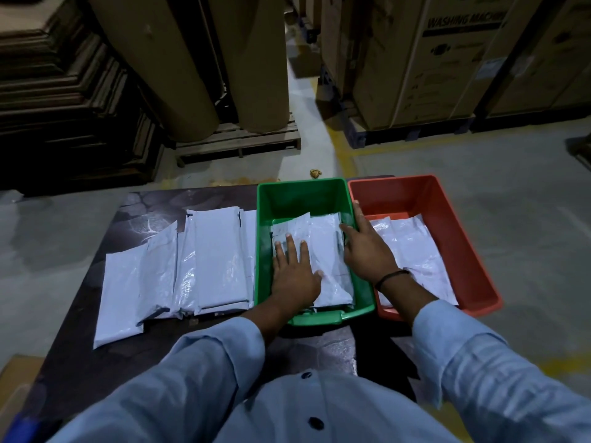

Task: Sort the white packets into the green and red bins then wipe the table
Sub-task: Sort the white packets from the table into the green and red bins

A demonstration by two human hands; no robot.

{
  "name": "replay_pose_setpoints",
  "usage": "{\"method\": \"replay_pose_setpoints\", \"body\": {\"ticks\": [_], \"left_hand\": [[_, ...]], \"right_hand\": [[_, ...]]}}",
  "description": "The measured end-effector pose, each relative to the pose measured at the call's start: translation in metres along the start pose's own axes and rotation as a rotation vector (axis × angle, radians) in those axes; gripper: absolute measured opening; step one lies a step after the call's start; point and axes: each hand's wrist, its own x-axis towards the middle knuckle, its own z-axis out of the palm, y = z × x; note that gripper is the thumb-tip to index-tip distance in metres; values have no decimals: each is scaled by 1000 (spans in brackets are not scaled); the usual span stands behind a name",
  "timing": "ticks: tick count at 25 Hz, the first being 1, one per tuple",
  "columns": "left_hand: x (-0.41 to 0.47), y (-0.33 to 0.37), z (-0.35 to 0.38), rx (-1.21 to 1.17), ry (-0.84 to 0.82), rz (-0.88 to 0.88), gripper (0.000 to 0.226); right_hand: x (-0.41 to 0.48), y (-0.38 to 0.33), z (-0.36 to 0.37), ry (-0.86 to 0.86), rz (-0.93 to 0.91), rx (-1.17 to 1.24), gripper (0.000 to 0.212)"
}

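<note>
1. Pressing the stack of white packets [323, 251] flat looks like the step in hand. The stack is lying in the green bin [300, 183], closer to its right wall, with the top packet slightly askew.
2. The left hand [294, 270] is resting flat on the stack's near left part, fingers straight and spread, gripping nothing.
3. The right hand [367, 251] is lying along the stack's right edge by the bin's right wall, fingers straight too, gripping nothing.
4. Doing this well probably means pushing straight down while squaring the edges. The film looks slick, so a sideways push is risking a slide.
5. The red bin [447, 212] is sitting just beside the green one, toward the bench's [64, 378] right edge, with its own sorted packets [412, 247] inside.
6. The unsorted packets [179, 266] are lying overlapped across the bench's left half, so much sorting is waiting and wiping is not yet starting.
</note>
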Motion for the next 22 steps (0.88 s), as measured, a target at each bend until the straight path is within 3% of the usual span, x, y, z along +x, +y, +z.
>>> {"method": "replay_pose_setpoints", "body": {"ticks": [4,9,18,22], "left_hand": [[9,-13,7,-30,-147,4,84],[14,-16,9,-112,-252,-60,96],[12,-21,-1,-147,-290,-16,101],[5,-22,-19,-57,-132,118,85]], "right_hand": [[-1,-2,0,23,0,-8,41],[-2,-3,0,46,1,-26,34],[-1,-6,2,44,15,-93,34],[1,-8,0,35,17,-138,34]]}}
